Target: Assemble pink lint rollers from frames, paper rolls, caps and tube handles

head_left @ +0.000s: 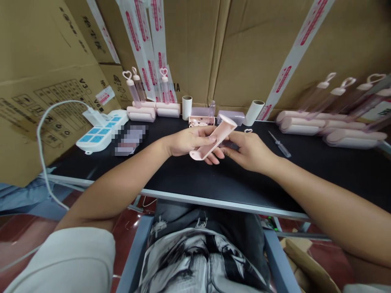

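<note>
Over the middle of the black table, my left hand is closed on a pale pink half-round plastic shell, which is tilted with its hollow side showing. My right hand is at the shell's right side, thumb and fingers pinched around a translucent plastic piece that is mostly hidden. Just behind the hands lies another pink shell with small parts in it. Near it are a lilac translucent cover, a small clear bottle and a pink heart-shaped loop.
White tubes stand along the back. A screwdriver lies to the right. Pink rollers with heart-loop handles are grouped at the right, and more at the left. A power strip and a blurred flat object lie left. Cardboard walls the back.
</note>
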A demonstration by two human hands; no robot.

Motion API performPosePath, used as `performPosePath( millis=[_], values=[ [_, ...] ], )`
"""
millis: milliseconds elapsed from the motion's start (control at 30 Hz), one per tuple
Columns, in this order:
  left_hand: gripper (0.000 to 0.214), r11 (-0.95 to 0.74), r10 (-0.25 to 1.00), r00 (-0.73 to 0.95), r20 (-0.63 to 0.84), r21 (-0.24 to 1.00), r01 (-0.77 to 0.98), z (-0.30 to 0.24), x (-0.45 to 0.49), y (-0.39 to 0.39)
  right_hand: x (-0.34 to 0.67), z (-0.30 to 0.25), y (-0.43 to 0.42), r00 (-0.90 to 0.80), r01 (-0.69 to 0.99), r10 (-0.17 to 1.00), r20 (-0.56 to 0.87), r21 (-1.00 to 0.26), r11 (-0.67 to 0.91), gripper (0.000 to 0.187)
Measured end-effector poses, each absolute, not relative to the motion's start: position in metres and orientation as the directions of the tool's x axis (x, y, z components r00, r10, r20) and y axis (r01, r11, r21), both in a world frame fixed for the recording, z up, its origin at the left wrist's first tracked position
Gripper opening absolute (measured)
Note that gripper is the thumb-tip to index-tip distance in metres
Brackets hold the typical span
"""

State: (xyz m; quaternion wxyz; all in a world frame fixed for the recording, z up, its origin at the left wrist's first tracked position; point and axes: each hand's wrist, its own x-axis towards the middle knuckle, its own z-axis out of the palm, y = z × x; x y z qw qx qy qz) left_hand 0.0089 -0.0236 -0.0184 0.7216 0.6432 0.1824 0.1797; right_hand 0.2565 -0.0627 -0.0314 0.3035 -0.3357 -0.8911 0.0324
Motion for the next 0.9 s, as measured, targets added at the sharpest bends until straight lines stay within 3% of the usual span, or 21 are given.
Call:
performPosePath(
  millis=[167,300,500,667,800,900],
  values=[
    [0.056,-0.013,0.405,0.911,0.07,0.997,-0.071,-0.024,0.011,-0.021,0.264,-0.028,-0.059,-0.746,0.393,0.486,0.456,-0.289,0.873,0.034],
    [0.054,-0.149,0.412,0.899,0.148,0.984,-0.094,-0.023,0.016,-0.025,0.269,-0.026,-0.058,-0.773,0.373,0.456,0.441,-0.265,0.889,0.041],
    [0.055,-0.205,0.507,0.826,0.248,0.965,-0.164,-0.025,0.023,-0.031,0.263,-0.021,-0.068,-0.7,0.518,0.538,0.469,-0.186,0.835,0.052],
    [0.051,-0.215,0.644,0.677,0.357,0.933,-0.289,-0.01,0.012,-0.028,0.267,-0.01,-0.066,-0.492,0.661,0.715,0.496,-0.322,0.678,0.053],
    [0.035,-0.189,0.817,0.462,0.344,0.918,-0.35,0.01,-0.004,-0.019,0.288,-0.004,-0.047,-0.297,0.716,0.757,0.582,-0.389,0.579,0.052],
    [0.034,-0.23,0.878,0.354,0.323,0.932,-0.28,0.012,-0.011,-0.007,0.298,-0.007,-0.037,-0.347,0.741,0.793,0.502,-0.371,0.559,0.041]
  ],
)
